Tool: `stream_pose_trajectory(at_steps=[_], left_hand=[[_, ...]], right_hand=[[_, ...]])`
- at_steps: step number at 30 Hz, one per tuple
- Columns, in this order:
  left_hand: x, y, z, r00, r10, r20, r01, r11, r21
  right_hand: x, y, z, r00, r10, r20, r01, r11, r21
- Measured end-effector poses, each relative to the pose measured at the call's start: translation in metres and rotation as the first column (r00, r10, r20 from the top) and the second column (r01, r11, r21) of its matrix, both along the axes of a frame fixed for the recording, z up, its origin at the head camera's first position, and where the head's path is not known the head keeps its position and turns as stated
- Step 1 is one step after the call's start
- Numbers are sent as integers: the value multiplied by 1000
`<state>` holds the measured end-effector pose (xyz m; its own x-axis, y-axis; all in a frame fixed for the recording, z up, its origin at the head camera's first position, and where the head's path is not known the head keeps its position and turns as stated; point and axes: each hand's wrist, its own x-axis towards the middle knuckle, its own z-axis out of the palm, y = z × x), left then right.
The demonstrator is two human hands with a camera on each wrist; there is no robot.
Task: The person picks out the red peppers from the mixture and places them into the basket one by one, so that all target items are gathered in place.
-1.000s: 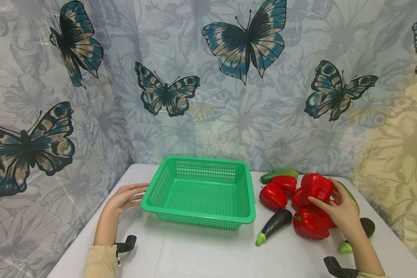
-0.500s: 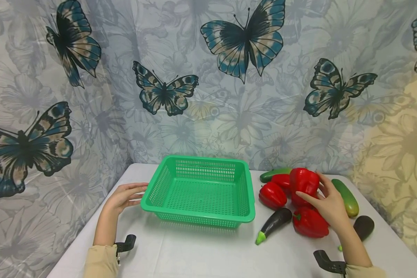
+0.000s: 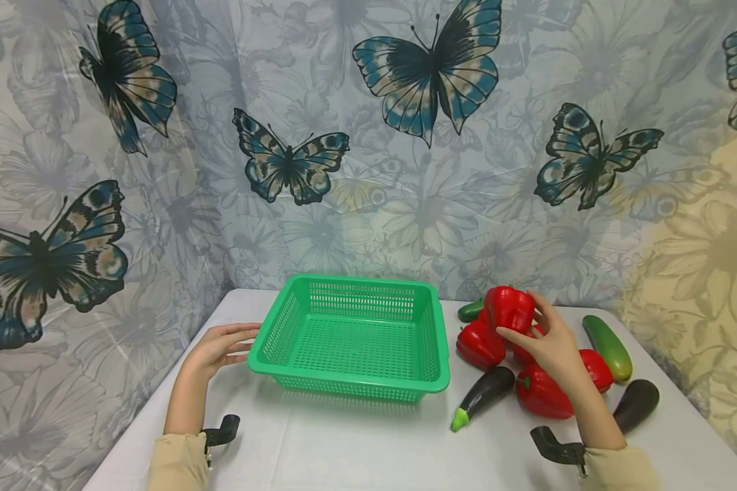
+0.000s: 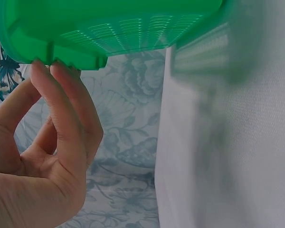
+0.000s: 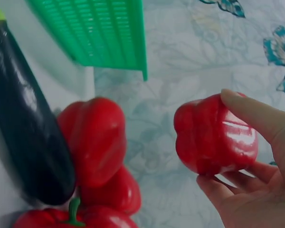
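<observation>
My right hand holds a red bell pepper between thumb and fingers, above the other peppers. In the right wrist view the pepper is off the table, the thumb on its upper side and fingertips below. My left hand is at the left side of a green plastic basket. In the left wrist view the fingertips of this hand touch the outside of the basket's rim, fingers gently bent and not wrapped round it. No vegetables lie in the basket.
Below the held pepper lie more red bell peppers, with a dark eggplant in front of them. A cucumber and a second eggplant are at the right. Another cucumber shows behind the peppers. Patterned cloth hangs behind the white table.
My right hand has carried the red bell pepper left and slightly up, toward the basket, uncovering the peppers and cucumber at the right. My left hand stays at the basket's rim.
</observation>
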<state>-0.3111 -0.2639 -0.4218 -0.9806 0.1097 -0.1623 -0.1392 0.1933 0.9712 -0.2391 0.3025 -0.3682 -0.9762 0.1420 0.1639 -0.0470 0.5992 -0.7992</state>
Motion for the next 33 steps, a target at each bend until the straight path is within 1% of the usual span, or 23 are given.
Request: stream_pose_trajectory(at_steps=[6, 10, 17, 24, 29, 33], left_hand=[[0, 0, 0, 1000, -1, 8, 1, 1000, 3], [0, -1, 0, 1000, -9, 6, 9, 1000, 3], [1, -2, 1, 1000, -15, 7, 15, 1000, -8], [3, 0, 4, 1000, -14, 1, 14, 1000, -15], [3, 1, 4, 1000, -15, 6, 15, 1000, -10], [2, 1, 2, 1000, -17, 10, 17, 1000, -7]], right_hand=[[-5, -13, 4, 999, 37, 8, -37, 999, -27], [-10, -20, 7, 999, 51, 1, -51, 998, -27], [-16, -35, 10, 995, 96, -18, -97, 993, -74], [-25, -47, 11, 990, 112, -81, -117, 991, -60], [-31, -54, 11, 989, 121, -86, -124, 992, -33], [-34, -61, 12, 988, 134, -76, -137, 990, -40]])
